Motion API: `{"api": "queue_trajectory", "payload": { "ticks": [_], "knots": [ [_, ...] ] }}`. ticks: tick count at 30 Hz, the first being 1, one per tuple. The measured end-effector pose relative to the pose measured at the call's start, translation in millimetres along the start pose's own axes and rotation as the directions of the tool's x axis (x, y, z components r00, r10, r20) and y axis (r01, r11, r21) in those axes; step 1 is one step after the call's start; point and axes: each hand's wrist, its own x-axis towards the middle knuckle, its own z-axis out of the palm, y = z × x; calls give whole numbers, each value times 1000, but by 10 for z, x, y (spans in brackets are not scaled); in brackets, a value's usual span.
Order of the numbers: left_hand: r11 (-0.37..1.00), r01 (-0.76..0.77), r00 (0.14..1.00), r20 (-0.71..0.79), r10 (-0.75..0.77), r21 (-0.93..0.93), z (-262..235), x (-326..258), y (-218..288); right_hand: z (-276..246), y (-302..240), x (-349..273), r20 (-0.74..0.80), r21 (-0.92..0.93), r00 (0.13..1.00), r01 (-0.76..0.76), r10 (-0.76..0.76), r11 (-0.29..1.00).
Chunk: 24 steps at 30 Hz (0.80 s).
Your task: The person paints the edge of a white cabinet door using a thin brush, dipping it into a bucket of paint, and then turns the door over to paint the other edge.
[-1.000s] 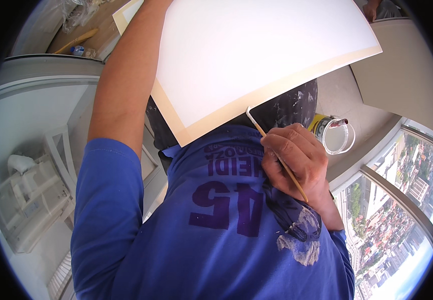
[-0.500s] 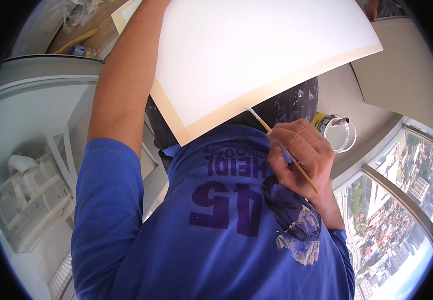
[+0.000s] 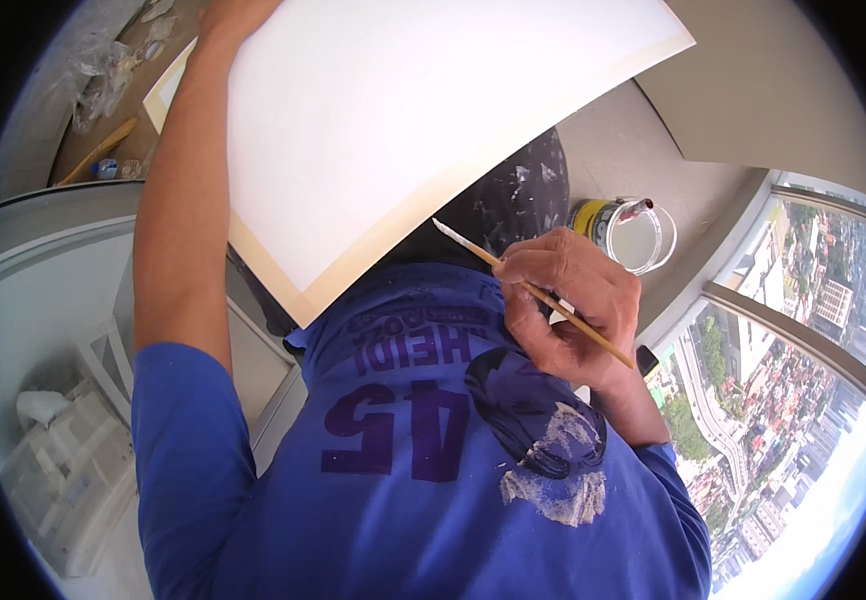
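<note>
White sheet (image 3: pixel 403 110) with tan border, thin paintbrush (image 3: pixel 575 323) and bucket (image 3: pixel 590 217) shifted leftward in head view since earlier frame. Paintbrush pinched between bent, closed-in fingers of right hand (image 3: pixel 598 290), right of centre; whitened tip held just beside sheet's lower edge. Sheet spread across upper centre. Left hand (image 3: pixel 236 14) cut off at upper edge; finger opening cannot be told. Bucket seen beside paint-spotted trousers (image 3: pixel 528 185).

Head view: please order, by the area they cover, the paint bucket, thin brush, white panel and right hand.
White panel
Right hand
Paint bucket
Thin brush, long but narrow

Real sizes are unsure: the hand looks nearer than the bucket.
</note>
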Motion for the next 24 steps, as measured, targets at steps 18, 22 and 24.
{"api": "queue_trajectory", "payload": {
  "ticks": [18, 22, 24],
  "knots": [
    [974, -184, 978, -77, 195, 135, 415, 803, -792, -1404, 3731, -2212, -482, -244, 309, -946, 820, 213],
    [982, -167, 983, -68, 173, 87, 405, 732, -675, -1331, 4038, -2189, -415, -333, 228, -939, 881, 87],
    [986, -163, 984, -63, 165, 35, 450, 769, -680, -1300, 4138, -2228, -412, -319, 177, -947, 894, 40]
  ]
}}
